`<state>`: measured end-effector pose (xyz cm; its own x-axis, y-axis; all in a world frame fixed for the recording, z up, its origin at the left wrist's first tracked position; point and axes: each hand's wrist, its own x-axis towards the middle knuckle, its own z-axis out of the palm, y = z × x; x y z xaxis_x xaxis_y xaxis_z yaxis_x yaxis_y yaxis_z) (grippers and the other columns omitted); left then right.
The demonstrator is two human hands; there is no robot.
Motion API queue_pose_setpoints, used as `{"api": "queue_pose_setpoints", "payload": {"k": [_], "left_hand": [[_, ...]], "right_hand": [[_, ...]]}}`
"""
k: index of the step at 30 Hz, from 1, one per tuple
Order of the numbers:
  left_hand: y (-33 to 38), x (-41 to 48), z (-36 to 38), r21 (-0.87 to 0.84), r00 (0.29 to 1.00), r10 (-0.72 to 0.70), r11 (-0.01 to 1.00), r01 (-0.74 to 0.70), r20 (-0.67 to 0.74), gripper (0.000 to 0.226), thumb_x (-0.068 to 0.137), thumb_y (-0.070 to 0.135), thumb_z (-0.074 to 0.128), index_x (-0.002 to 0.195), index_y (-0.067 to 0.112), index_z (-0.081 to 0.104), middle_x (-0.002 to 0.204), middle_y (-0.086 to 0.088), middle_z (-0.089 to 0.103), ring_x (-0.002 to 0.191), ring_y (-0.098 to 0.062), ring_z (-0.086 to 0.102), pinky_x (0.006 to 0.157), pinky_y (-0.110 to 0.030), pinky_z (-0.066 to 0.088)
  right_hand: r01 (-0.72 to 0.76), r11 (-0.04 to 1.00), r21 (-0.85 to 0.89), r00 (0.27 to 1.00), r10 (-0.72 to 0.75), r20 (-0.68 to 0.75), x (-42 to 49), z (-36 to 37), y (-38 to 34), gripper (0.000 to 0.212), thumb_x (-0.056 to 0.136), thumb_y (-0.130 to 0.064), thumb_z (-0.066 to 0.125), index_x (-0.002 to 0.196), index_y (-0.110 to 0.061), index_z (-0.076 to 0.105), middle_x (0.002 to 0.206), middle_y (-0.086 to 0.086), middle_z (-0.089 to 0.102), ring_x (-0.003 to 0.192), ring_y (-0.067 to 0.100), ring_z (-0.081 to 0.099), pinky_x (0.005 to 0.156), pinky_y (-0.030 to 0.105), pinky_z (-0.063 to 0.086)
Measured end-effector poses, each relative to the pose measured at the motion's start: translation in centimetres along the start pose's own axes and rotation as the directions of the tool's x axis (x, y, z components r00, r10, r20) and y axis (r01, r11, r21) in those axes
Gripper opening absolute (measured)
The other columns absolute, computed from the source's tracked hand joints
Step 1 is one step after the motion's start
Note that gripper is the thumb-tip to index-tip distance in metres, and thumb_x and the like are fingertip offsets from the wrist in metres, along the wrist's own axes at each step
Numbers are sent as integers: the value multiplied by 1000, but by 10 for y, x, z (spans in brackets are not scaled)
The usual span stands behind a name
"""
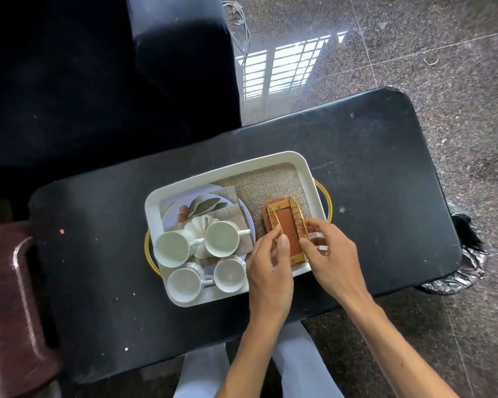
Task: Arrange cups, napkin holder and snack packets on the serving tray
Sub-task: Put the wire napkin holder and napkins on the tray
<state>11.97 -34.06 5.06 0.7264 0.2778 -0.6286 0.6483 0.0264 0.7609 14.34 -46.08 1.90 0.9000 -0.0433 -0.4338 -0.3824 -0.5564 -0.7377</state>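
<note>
Both hands [299, 254] clasp the napkin holder [286, 229] between them.

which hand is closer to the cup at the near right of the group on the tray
Left. The left hand is right beside that cup, its edge almost touching. The right hand is farther right, across the napkin holder.

A home sitting room, likely; speckled polished granite floor tiles [431, 53] reflect a barred window; a dark upholstered armchair [98, 81] stands beyond the low black padded table [371, 156]. A white rectangular serving tray [273, 158] lies on it.
</note>
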Motion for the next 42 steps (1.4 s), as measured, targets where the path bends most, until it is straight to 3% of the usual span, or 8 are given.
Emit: {"api": "queue_pose_setpoints", "payload": {"k": [14, 17, 22, 29, 33, 36, 39, 42], "left_hand": [[-7, 17, -11, -10, 999, -27, 1000, 27, 42, 32, 106, 36, 46, 129, 25, 65, 125, -2, 70, 117, -20, 67, 99, -49, 56], [-7, 17, -14, -10, 998, -15, 1000, 16, 68, 33, 106, 37, 46, 131, 24, 64, 128, -1, 68, 120, -19, 66, 101, -49, 55], [2, 14, -33, -118, 997, -38, 992, 46, 65, 26, 107, 36, 43, 123, 36, 64, 116, 17, 72, 109, -3, 70, 88, -29, 62], [23, 3, -120, -544, 988, -122, 838, 50, -97, 37, 103, 40, 47, 124, 16, 67, 108, -4, 79, 102, -18, 76, 86, -31, 62], [21, -3, -189, -518, 974, -87, 855, -34, -209, 32, 105, 35, 46, 119, 17, 70, 103, -7, 79, 96, -19, 76, 86, -32, 62], [11, -12, -251, -451, 943, -86, 890, -72, -321, 30, 106, 33, 48, 121, 18, 69, 105, -7, 79, 99, -21, 76, 84, -31, 61], [-3, -20, -317, -399, 893, -97, 912, -97, -439, 29, 107, 29, 47, 121, 18, 69, 106, -7, 78, 98, -19, 76, 81, -29, 62], [-19, -24, -379, -382, 833, -118, 916, -118, -540, 28, 107, 25, 47, 122, 16, 68, 107, -6, 77, 95, -17, 75, 79, -28, 61]], "right_hand": [[42, 998, -42, 998, -45, -55, -3, 14, 1, 35, 93, -18, 65, 126, -28, 59, 113, -9, 58, 105, -1, 56, 74, 7, 51], [36, 997, -68, 997, -41, -70, -2, 14, -3, 35, 92, -23, 66, 125, -27, 55, 112, -12, 57, 105, 1, 56, 80, 18, 54], [23, 997, -68, 989, -33, -142, -5, 4, -16, 39, 89, -32, 70, 123, -32, 51, 113, -14, 55, 106, 2, 55, 87, 32, 54], [178, 983, -39, 966, -182, -181, -16, 22, -78, 32, 91, -30, 69, 120, -32, 55, 114, -16, 54, 105, -3, 58, 83, 20, 53], [267, 963, -27, 961, -268, -66, -23, 67, -125, 33, 91, -26, 69, 121, -26, 56, 115, -8, 60, 104, 12, 61, 86, 35, 55], [342, 940, -21, 940, -341, 24, -29, 110, -158, 32, 90, -22, 70, 119, -26, 57, 111, -8, 60, 101, 12, 61, 83, 28, 55], [350, 936, 37, 929, -352, 115, -38, 158, -184, 32, 89, -17, 70, 119, -18, 60, 112, -1, 61, 102, 18, 61, 84, 43, 55], [386, 922, 34, 905, -386, 179, -49, 208, -206, 34, 89, -17, 70, 121, -18, 60, 113, -2, 59, 100, 17, 60, 86, 41, 54]]}}
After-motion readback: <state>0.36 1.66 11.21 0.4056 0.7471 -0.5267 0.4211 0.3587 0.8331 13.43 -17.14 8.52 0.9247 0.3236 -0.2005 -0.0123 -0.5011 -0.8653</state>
